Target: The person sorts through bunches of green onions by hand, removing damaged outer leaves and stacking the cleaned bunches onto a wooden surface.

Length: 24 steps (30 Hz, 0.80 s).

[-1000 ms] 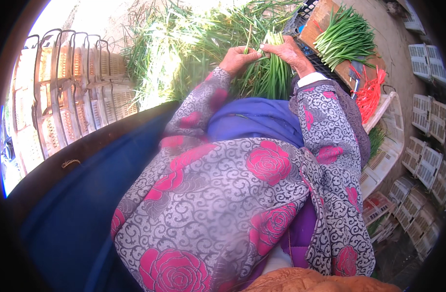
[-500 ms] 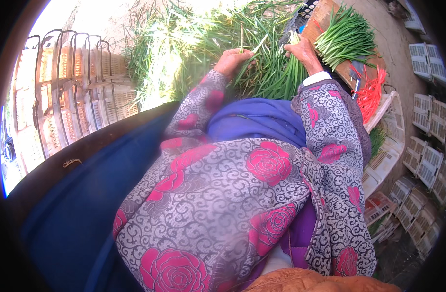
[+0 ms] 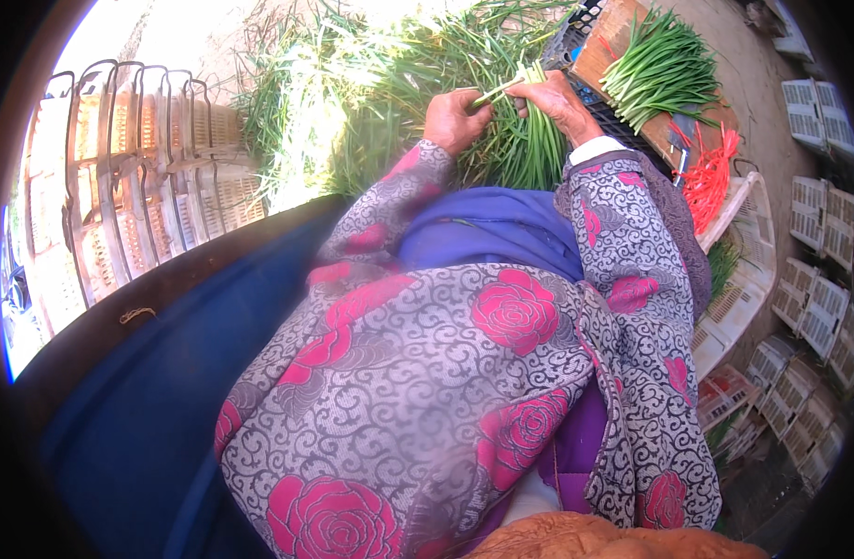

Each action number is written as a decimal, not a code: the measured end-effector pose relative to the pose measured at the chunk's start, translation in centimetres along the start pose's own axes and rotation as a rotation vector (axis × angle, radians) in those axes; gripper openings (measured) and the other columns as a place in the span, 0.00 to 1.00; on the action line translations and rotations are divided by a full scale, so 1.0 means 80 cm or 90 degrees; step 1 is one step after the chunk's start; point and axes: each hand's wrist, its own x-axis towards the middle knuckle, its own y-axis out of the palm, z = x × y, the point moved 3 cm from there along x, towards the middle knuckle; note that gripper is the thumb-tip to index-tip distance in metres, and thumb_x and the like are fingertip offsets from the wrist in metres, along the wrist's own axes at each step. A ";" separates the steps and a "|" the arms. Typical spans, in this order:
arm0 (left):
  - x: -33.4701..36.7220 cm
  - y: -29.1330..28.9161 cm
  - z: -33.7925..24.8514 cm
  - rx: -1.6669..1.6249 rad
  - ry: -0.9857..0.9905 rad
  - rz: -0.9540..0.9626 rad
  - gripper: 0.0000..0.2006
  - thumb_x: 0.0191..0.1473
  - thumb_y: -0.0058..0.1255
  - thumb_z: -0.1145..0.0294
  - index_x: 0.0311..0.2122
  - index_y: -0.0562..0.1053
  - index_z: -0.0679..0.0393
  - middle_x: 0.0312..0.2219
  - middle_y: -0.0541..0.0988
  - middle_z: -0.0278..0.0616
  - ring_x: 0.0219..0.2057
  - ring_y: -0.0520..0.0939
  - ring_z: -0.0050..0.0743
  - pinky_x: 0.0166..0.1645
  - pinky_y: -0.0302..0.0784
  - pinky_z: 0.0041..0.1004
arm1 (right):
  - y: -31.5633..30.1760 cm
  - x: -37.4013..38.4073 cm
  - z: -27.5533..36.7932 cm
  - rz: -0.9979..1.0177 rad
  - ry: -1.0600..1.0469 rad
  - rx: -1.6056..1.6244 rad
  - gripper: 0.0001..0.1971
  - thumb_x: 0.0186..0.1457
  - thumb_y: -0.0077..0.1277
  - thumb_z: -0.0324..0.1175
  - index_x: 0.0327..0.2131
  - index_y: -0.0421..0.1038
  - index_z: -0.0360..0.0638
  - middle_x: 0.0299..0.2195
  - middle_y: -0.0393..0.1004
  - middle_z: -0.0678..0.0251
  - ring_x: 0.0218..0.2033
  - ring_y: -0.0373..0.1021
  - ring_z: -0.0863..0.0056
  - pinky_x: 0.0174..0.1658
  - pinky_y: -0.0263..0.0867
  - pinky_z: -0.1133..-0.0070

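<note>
In front of my purple-covered lap, my left hand (image 3: 457, 121) is closed around the lower part of a few thin chive stalks (image 3: 491, 95). Their pale ends reach across to the fingers of my right hand (image 3: 559, 104). That hand is closed on a bunch of chives (image 3: 539, 147), pale ends up and green leaves hanging toward my lap. Both hands nearly meet. Beneath and beyond them spreads a large loose heap of chives and straw-like leaves (image 3: 352, 102).
At the right, a neat pile of chives (image 3: 664, 70) lies on a wooden board (image 3: 617, 26) over a black crate (image 3: 576, 35). Red ties (image 3: 710, 182) hang by the board's near end. White crates (image 3: 823, 219) line the far right; handled crates (image 3: 157, 177) are stacked left.
My left hand has moved right and turned inward, bringing its stalks up to the bunch. My right hand has shifted slightly left, its fingers now at those stalks.
</note>
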 end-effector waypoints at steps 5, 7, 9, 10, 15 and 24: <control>0.003 -0.013 -0.031 0.324 0.205 -0.097 0.08 0.47 0.59 0.66 0.34 0.81 0.53 0.25 0.79 0.42 0.28 0.81 0.46 0.35 0.77 0.37 | -0.005 -0.002 0.003 -0.062 0.084 0.113 0.14 0.50 0.63 0.42 0.32 0.78 0.41 0.24 0.75 0.71 0.25 0.72 0.80 0.31 0.69 0.81; 0.002 -0.020 -0.014 0.373 0.197 -0.106 0.08 0.51 0.58 0.66 0.35 0.81 0.56 0.25 0.80 0.39 0.25 0.81 0.40 0.33 0.76 0.34 | -0.028 0.003 -0.009 -0.118 0.139 0.204 0.12 0.50 0.63 0.39 0.34 0.78 0.41 0.24 0.75 0.72 0.25 0.73 0.80 0.31 0.70 0.81; 0.004 -0.028 0.011 -0.021 -0.073 0.016 0.08 0.53 0.57 0.66 0.34 0.81 0.58 0.27 0.82 0.38 0.25 0.81 0.33 0.32 0.77 0.32 | -0.045 -0.006 0.012 -0.157 0.144 0.258 0.11 0.50 0.64 0.35 0.34 0.78 0.41 0.25 0.75 0.72 0.24 0.73 0.80 0.29 0.70 0.81; 0.000 -0.029 0.016 -0.220 -0.207 0.078 0.08 0.53 0.57 0.66 0.34 0.81 0.60 0.28 0.83 0.37 0.25 0.82 0.30 0.32 0.77 0.31 | -0.052 -0.003 0.001 -0.181 0.184 0.208 0.12 0.49 0.64 0.33 0.36 0.76 0.38 0.25 0.75 0.70 0.23 0.73 0.78 0.27 0.70 0.80; 0.010 -0.013 0.035 -0.342 -0.309 0.151 0.12 0.56 0.56 0.67 0.40 0.78 0.65 0.32 0.83 0.43 0.27 0.82 0.24 0.31 0.79 0.23 | -0.050 0.023 -0.090 -0.128 0.214 -0.328 0.15 0.47 0.62 0.26 0.39 0.72 0.33 0.25 0.77 0.65 0.21 0.73 0.76 0.28 0.68 0.78; 0.005 -0.016 0.006 -0.299 -0.179 0.215 0.11 0.55 0.56 0.61 0.38 0.81 0.56 0.25 0.82 0.32 0.22 0.75 0.11 0.25 0.62 0.17 | 0.005 -0.001 0.015 -0.158 0.059 -0.007 0.16 0.53 0.62 0.35 0.42 0.76 0.36 0.31 0.78 0.68 0.26 0.73 0.81 0.31 0.67 0.83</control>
